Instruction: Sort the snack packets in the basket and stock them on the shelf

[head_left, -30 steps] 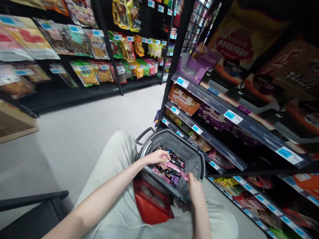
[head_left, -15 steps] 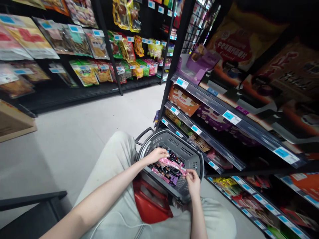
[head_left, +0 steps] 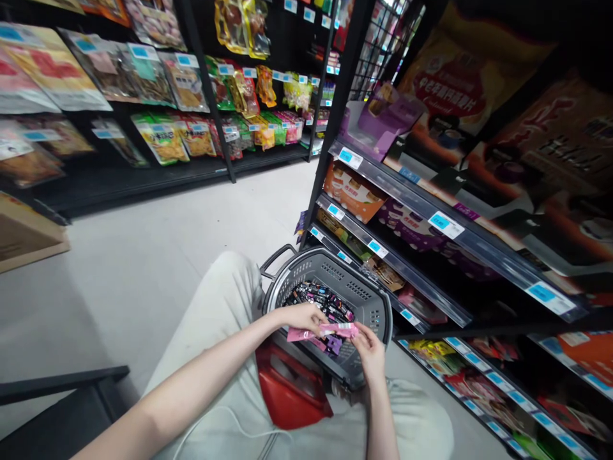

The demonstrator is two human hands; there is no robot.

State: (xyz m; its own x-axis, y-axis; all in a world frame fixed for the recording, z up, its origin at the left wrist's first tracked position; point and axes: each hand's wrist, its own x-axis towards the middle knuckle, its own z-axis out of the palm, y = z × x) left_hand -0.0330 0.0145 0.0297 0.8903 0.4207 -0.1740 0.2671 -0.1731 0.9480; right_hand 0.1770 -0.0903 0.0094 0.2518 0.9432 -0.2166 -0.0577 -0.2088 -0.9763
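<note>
A long pink stick packet point(head_left: 339, 329) is stretched between my hands above a grey shopping basket point(head_left: 330, 271). My left hand point(head_left: 304, 317) is closed on the packet near its middle, and its left end sticks out below the fingers. With thumb and fingertips, my right hand point(head_left: 370, 348) pinches the right end. Many small stick packets point(head_left: 316, 299), mostly black with some pink and purple, lie loose in the basket under my hands. My hands and the held packet hide part of that pile. The print on the packets is too small to read.
The basket sits by my legs, its handle point(head_left: 278, 260) at the left, with a red object point(head_left: 292, 390) in front. Close on the right stands a shelf unit point(head_left: 397, 246) of boxes and bags. Snack bags point(head_left: 160, 139) hang across the aisle. A cardboard box point(head_left: 29, 233) is at left.
My left hand has moved down and slightly right along the pink packet. The packet has turned from slanting to nearly level, and its left end now shows. My right hand still pinches its end.
</note>
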